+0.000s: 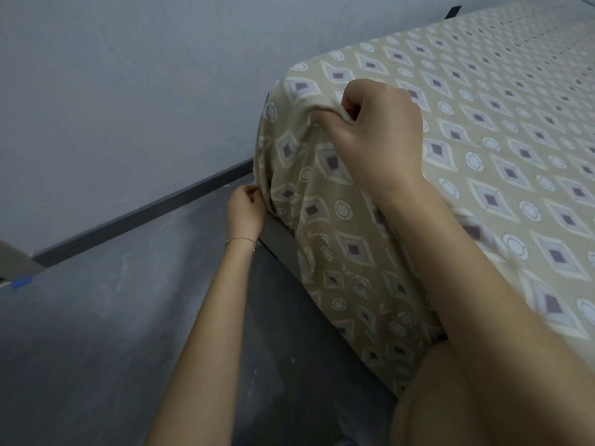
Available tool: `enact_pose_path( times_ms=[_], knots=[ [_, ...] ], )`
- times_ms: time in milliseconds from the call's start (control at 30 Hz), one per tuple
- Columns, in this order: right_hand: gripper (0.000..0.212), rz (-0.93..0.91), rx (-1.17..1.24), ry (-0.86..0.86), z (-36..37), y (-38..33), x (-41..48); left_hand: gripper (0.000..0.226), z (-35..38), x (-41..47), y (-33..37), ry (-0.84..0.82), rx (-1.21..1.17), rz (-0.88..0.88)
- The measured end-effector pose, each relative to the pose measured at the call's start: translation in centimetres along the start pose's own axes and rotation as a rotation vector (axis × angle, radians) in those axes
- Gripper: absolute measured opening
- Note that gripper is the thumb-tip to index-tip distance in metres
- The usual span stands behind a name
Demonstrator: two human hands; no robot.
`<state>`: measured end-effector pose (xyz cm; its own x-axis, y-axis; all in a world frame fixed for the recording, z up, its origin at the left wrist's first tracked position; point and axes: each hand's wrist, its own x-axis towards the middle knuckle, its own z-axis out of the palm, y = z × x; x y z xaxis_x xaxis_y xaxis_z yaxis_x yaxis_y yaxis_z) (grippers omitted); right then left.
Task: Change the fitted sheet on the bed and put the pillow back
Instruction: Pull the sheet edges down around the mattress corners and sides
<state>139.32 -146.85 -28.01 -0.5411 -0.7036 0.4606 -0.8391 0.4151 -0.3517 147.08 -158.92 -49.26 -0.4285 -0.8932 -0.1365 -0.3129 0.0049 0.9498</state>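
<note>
A beige fitted sheet (502,130) with purple diamonds and white circles covers the mattress, stretched flat on top and bunched in folds at the near corner. My right hand (376,130) is closed on a pinch of the sheet on top of that corner. Lower down, my left hand (246,209) grips the sheet's bottom hem at the corner, just above the grey bed frame (278,235). A thin bracelet circles my left wrist. No pillow is in view.
A pale grey wall (128,91) with a dark baseboard (145,214) runs behind the bed corner. The grey floor (96,333) lies to the left. A blue tape strip (22,281) and a grey object's edge sit at far left.
</note>
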Motion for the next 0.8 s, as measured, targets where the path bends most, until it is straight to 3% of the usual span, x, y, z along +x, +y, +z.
enact_pose_path(
  times_ms=[133, 400, 467, 533, 667, 733, 800],
  knots=[
    [0.053, -0.001, -0.012, 0.004, -0.1, -0.1, 0.1, 0.026, -1.0, -0.4, 2.2, -0.191, -0.295, -0.331],
    [0.052, 0.003, -0.016, 0.006, 0.2, -0.2, 0.0, 0.043, 0.3, -2.4, 5.2, -0.299, -0.868, -0.494],
    [0.052, 0.011, -0.013, 0.002, 0.1, -0.2, 0.0, 0.048, 1.1, -1.8, 4.4, -0.261, -0.742, -0.464],
    [0.052, 0.013, -0.014, 0.001, 0.0, -0.2, 0.0, 0.054, 0.8, -1.9, 4.1, -0.209, -0.425, -0.394],
    [0.053, 0.013, -0.015, -0.003, 0.6, 0.0, -0.2, 0.031, -1.6, -4.9, 3.4, -0.167, 0.199, -0.062],
    [0.053, 0.011, -0.02, -0.022, 0.9, 0.2, -0.3, 0.026, -2.0, -6.8, 2.9, -0.362, 0.252, -0.102],
    [0.052, -0.002, -0.048, -0.064, 1.1, 0.2, -0.4, 0.021, -0.8, -8.4, 1.7, -0.566, 0.032, -0.201]
  ],
)
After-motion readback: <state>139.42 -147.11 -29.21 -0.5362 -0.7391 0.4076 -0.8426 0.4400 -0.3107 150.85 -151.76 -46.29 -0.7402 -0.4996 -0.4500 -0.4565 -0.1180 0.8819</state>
